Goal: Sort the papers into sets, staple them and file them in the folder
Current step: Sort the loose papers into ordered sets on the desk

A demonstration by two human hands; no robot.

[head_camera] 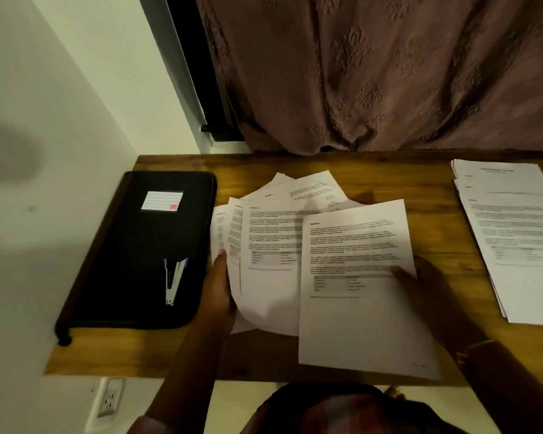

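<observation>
Several loose printed sheets (273,239) lie fanned out in the middle of the wooden table (420,189). My left hand (220,286) grips the left edge of this fan, thumb on top. My right hand (427,283) pinches the right edge of one printed sheet (358,292), which lies over the fan and reaches past the table's front edge. A black zipped folder (145,252) with a white label lies shut at the left. On it rests a blue and silver stapler (174,280). A second pile of printed papers (514,239) lies at the right.
A white wall bounds the table on the left. A dusty-pink curtain (373,73) hangs behind the table's far edge. A wall socket (108,399) shows below the front left corner.
</observation>
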